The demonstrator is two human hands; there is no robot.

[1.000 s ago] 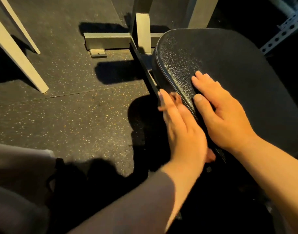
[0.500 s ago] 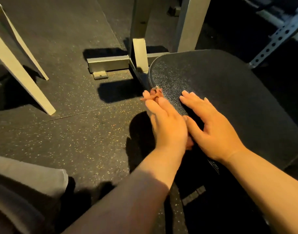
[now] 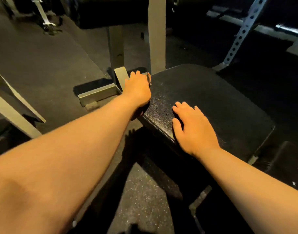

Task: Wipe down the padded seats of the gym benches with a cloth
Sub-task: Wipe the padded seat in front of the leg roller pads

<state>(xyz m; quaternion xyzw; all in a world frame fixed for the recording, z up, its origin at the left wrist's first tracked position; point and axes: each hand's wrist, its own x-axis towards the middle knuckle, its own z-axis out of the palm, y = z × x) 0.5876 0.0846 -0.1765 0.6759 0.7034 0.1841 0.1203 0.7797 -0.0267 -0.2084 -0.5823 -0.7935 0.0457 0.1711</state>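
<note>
Head view looks down on a black padded seat [image 3: 212,105] filling the centre and right of the scene, its long axis running from the near right toward the far left, where its rounded end points at grey steel uprights. Its cover is pebbled, leather-like vinyl with a rolled edge that catches a dull sheen along the near left side.

At the far left corner of the seat, the left hand [image 3: 138,88] lies over the edge, its fingers [image 3: 136,75] bent down over the end. A small scrap of brownish cloth [image 3: 149,79] shows just beside that hand at the seat edge; whether the fingers hold it cannot be told, since the hand hides most of it. The right hand [image 3: 194,130] rests flat on the near left edge of the surface, fingers straight and slightly spread, thumb over the rolled rim.

Beyond the seat stand two square grey steel posts [image 3: 156,36], joined to a low steel foot bar [image 3: 97,94] lying on the floor. A perforated pale metal upright [image 3: 241,34] slants at the far right. Dark speckled rubber floor [image 3: 43,61] spreads to the left, and angled pale frame legs [image 3: 11,110] cross the left edge.
</note>
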